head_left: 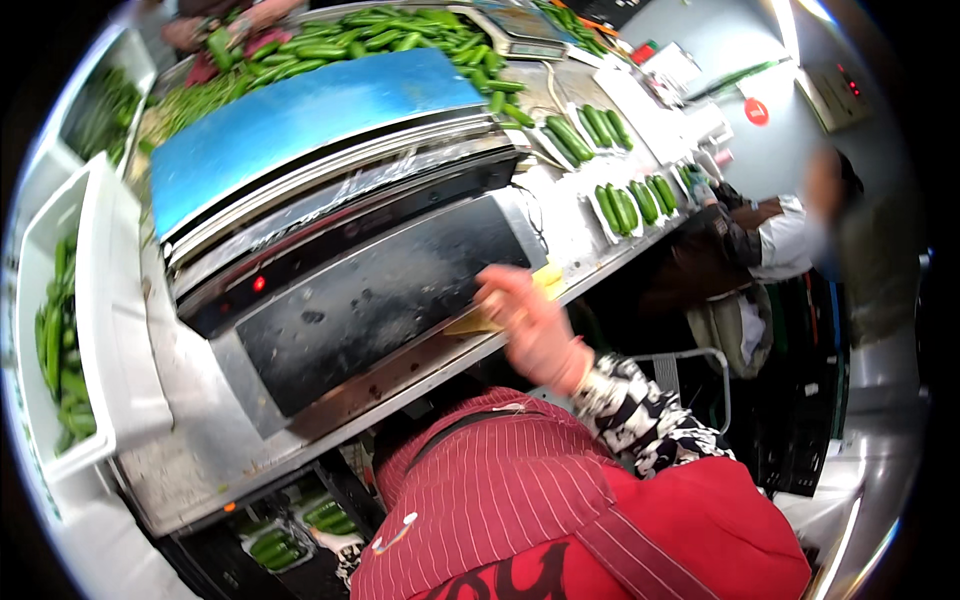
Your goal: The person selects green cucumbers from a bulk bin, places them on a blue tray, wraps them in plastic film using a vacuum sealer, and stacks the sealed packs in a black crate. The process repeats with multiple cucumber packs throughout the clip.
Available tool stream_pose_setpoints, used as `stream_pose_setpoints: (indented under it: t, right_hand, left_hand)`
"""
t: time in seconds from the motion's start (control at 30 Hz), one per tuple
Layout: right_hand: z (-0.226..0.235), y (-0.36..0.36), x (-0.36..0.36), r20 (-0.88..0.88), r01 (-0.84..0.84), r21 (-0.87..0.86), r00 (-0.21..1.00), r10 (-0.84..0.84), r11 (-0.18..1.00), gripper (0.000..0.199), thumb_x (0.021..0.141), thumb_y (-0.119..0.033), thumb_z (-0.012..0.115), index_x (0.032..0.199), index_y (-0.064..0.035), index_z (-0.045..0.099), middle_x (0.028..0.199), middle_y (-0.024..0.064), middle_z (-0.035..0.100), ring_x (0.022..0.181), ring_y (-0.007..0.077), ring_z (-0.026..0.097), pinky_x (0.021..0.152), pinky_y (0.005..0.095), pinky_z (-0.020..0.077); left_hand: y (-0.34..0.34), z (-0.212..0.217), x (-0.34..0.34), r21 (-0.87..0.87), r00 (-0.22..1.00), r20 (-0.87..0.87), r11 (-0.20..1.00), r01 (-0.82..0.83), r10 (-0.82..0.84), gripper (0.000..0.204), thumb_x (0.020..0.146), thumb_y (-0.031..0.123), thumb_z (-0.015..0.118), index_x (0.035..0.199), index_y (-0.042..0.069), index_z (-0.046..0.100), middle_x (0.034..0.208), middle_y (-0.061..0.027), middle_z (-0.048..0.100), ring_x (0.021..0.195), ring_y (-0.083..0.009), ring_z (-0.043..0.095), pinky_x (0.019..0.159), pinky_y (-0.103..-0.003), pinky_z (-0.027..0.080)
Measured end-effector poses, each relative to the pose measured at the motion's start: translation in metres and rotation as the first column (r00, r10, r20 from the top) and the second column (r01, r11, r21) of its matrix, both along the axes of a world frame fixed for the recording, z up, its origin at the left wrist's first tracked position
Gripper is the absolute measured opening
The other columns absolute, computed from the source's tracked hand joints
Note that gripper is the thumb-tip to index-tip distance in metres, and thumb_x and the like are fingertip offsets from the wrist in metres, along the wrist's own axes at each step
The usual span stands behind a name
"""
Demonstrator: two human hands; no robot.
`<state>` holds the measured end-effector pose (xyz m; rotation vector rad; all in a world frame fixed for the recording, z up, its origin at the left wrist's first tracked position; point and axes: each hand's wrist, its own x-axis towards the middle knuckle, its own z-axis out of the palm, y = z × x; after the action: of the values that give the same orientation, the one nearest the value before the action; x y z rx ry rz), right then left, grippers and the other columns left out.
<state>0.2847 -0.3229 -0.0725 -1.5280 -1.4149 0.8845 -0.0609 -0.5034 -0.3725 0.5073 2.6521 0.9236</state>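
Where the left hand [332,540] hangs, cucumber packs [332,517] lie alongside.

Blur softens the right hand [540,330], and whether its fingers grip anything is unclear. Just beside it, a yellow thing [548,277] at the edge of the worktop [210,470] is partly covered, too little showing to name it. Only a sliver of the left hand [326,540] shows past the striped apron [490,465]; its hold on the nearby tray of cucumbers [275,550] cannot be told. The top edge cuts off a co-worker's forearms [268,12]. At right, another person's head [825,190] is blurred.
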Motion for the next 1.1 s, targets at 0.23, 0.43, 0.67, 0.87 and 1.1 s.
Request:
stream_pose_setpoints:
  t: [0.23,0.43,0.67,0.87,1.1]
  right_hand:
    - [-0.077,0.075,0.333,0.752,0.683,0.391,0.150,-0.642,0.617,0.061,0.091,-0.046,0.056,0.127,0.0033,0.052,0.124,0.0250,0.056,0.118,0.0384,0.050,0.103,0.0432,0.0374]
    - [-0.097,0.138,0.374,0.870,0.880,0.068,0.178,-0.460,0.470,0.053,0.092,-0.053,0.045,0.130,-0.0171,0.054,0.132,0.0102,0.051,0.124,0.0344,0.045,0.102,0.0523,0.0351]
    - [-0.132,0.116,0.399,0.847,0.718,0.298,0.105,-0.522,0.629,0.043,0.095,-0.046,0.044,0.121,-0.0154,0.061,0.128,0.0076,0.052,0.114,0.0340,0.048,0.095,0.0510,0.0386]
    - [-0.123,0.099,0.369,0.823,0.330,0.208,0.450,-0.347,0.921,0.038,0.092,-0.034,0.051,0.121,-0.0094,0.058,0.122,0.0095,0.052,0.110,0.0319,0.048,0.091,0.0478,0.0374]
    - [-0.089,0.099,0.349,0.806,0.288,0.187,0.502,-0.314,0.939,0.048,0.095,-0.036,0.050,0.131,-0.0041,0.049,0.129,0.0144,0.050,0.115,0.0348,0.047,0.098,0.0486,0.0345]
  left_hand:
    - [0.042,0.030,0.019,0.052,0.992,-0.077,0.993,0.106,-0.102,0.095,0.074,0.067,0.061,0.132,-0.006,0.042,0.122,-0.0268,0.052,0.115,-0.0378,0.052,0.101,-0.046,0.040]
    - [0.095,0.090,0.049,0.151,0.963,-0.253,0.979,0.135,-0.093,0.094,0.077,0.066,0.058,0.131,-0.009,0.041,0.123,-0.0274,0.052,0.116,-0.0377,0.052,0.103,-0.047,0.039]
    - [0.192,0.233,0.124,0.551,0.913,-0.350,0.743,0.381,-0.209,0.094,0.080,0.065,0.054,0.131,-0.012,0.041,0.125,-0.0280,0.052,0.117,-0.0376,0.052,0.104,-0.047,0.038]
    - [0.300,0.319,0.382,0.583,0.153,-0.195,0.011,0.813,-0.969,0.038,0.096,0.019,0.049,0.126,-0.003,0.053,0.116,-0.0183,0.060,0.106,-0.0283,0.060,0.096,-0.037,0.046]
    - [0.343,0.150,0.572,0.143,0.253,-0.062,0.242,0.960,-0.965,0.068,0.086,0.042,0.062,0.135,-0.001,0.043,0.132,-0.0240,0.045,0.122,-0.0385,0.044,0.104,-0.043,0.036]
